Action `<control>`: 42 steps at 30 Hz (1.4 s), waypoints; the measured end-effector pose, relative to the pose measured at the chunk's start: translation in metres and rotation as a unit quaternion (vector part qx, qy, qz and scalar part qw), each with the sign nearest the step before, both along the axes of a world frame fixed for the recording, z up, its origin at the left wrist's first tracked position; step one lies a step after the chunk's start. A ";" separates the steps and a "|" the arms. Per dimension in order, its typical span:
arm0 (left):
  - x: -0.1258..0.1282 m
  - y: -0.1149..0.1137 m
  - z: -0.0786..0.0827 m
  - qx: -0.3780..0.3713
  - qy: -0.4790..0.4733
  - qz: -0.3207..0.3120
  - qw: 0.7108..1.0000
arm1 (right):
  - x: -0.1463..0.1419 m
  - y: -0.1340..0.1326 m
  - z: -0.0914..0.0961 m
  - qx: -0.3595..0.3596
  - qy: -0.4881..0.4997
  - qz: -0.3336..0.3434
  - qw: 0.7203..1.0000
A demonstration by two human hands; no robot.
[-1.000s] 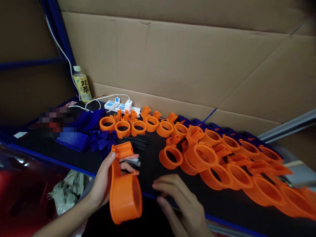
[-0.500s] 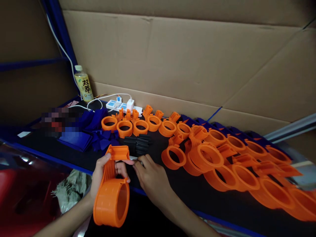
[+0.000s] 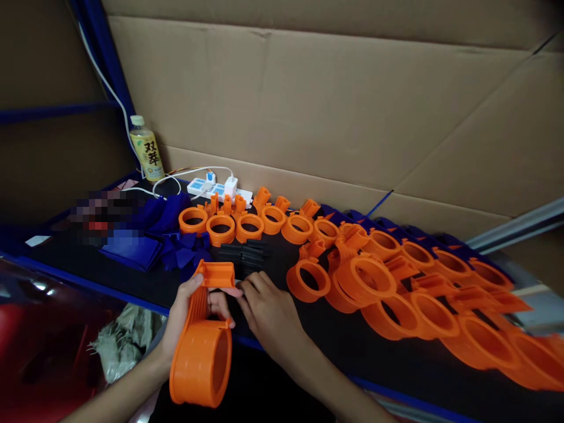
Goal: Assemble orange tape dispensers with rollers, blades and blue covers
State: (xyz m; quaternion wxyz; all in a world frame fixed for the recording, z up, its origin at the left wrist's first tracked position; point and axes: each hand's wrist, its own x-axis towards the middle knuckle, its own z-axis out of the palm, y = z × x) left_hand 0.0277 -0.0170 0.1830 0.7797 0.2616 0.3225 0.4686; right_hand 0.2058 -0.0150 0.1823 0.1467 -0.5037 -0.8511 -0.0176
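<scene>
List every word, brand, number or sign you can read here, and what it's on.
"双萃": large dark characters on the yellow bottle.
Smaller print on that bottle: too small to read.
Blue markings on the power strip: too small to read.
Orange holder in the left hand: no lettering visible.

Our left hand [image 3: 177, 314] and right hand [image 3: 269, 311] are bare, with slim fingers [image 3: 256, 286] and a thumb [image 3: 192, 285] of slender build. Our left forearm [image 3: 121, 389] and right forearm [image 3: 332, 385] are bare too, smooth and lean, tapering toward narrow wrists [image 3: 294, 345]. Between our arms, we appear to wear dark clothing [image 3: 262, 385], plain and near black, its cut and seams lost in the shadow of our lap.
</scene>
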 end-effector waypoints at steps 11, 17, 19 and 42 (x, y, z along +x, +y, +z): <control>0.001 0.000 0.001 -0.010 0.008 0.014 1.000 | -0.001 0.001 -0.005 0.008 0.001 -0.015 1.000; 0.001 0.000 -0.002 -0.009 0.014 0.012 1.000 | 0.001 0.001 -0.001 -0.031 0.060 -0.032 0.997; 0.000 0.001 -0.001 -0.008 0.014 0.019 1.000 | 0.002 0.001 0.001 -0.037 0.067 -0.033 0.996; -0.007 0.005 0.000 -0.024 0.004 0.009 1.000 | 0.018 0.010 0.009 -0.037 0.318 -0.027 0.947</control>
